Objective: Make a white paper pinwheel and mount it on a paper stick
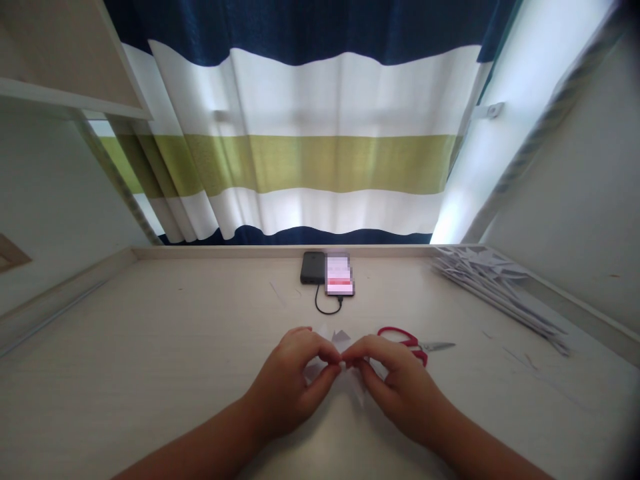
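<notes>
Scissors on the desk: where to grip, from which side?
I'd take the red handles, from above and the far side. The scissors lie flat, blades pointing right. The far loop is more exposed; the right hand partly hides the near loop.

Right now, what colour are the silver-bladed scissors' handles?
Red looped handles, best in the head view.
</notes>
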A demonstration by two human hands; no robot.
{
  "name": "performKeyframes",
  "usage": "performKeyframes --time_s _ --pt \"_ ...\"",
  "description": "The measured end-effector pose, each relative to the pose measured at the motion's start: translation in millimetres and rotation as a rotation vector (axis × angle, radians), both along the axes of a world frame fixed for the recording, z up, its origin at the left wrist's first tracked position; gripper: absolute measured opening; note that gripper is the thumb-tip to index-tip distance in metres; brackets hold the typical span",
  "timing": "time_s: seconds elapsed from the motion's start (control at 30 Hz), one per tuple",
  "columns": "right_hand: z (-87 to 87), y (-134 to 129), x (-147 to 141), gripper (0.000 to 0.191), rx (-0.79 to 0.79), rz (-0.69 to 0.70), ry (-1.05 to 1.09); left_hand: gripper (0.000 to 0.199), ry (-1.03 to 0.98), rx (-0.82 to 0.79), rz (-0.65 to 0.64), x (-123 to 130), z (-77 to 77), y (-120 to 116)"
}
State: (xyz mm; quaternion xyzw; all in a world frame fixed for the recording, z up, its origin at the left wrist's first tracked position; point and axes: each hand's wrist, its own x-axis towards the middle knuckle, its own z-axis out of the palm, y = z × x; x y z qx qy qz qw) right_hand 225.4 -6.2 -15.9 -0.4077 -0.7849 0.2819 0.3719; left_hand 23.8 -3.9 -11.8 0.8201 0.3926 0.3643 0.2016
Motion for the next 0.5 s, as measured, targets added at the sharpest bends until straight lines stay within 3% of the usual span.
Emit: performKeyframes --time_s 0.2,0.5 --pt "-1.7 3.0 0.8 0.018 0.076 0.041 -0.02 0.007 0.0 -0.014 -0.013 0.2 0.5 1.4" --pt "-0.7 3.9 2.5 0.024 0.246 0.074 -0.081 0.007 -0.004 -0.083 -0.006 0.2 -0.3 2.0"
